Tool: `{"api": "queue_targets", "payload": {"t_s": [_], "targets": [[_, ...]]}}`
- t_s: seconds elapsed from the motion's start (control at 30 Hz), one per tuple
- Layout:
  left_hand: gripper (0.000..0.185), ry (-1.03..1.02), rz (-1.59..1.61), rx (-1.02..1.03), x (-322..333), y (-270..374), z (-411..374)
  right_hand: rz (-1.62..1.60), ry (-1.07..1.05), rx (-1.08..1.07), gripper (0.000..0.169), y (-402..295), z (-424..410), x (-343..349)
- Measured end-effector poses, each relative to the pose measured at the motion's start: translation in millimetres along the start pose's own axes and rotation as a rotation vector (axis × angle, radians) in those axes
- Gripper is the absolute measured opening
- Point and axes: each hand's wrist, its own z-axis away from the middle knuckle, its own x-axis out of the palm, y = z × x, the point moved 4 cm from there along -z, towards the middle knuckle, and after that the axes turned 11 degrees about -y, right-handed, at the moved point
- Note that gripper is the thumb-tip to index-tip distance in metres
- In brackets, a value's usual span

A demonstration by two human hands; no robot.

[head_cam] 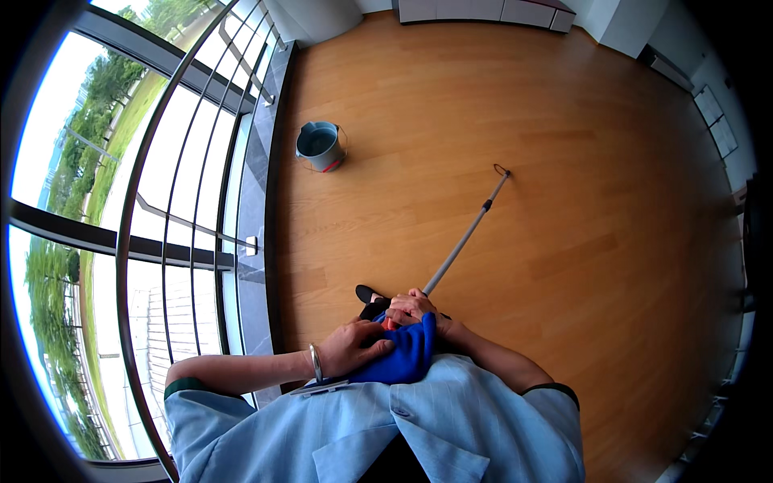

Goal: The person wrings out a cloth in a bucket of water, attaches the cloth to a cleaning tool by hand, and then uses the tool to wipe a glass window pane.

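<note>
In front of my waist, my right hand (410, 307) is closed around the near end of a grey telescopic pole (454, 256). The pole slants away to the upper right and ends in a small dark loop over the floor. A blue cloth (401, 356) is bunched against my body and partly covers my right wrist. My left hand (352, 345), with a silver bangle at its wrist, grips the cloth from the left. Between both hands shows a small orange-red piece (389, 324); the fingers hide most of it.
A grey-blue bucket (318, 147) with a wire handle stands on the wooden floor (410, 151), near a dark stone ledge (250, 205). Along the left run a metal railing (124, 241) and tall windows. Low white cabinets (483, 11) line the far wall.
</note>
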Motion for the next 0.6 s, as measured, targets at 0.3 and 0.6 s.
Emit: {"api": "queue_targets", "payload": {"t_s": [0.3,0.6], "targets": [[0.055,-0.169,0.265,-0.103,10,-2,-9,0.055,0.081,0.021,0.032,6,4,6],[0.051,-0.229,0.388,-0.199,-5,1,-24,-0.313,0.284,0.041,0.046,-1,17,-23]]}}
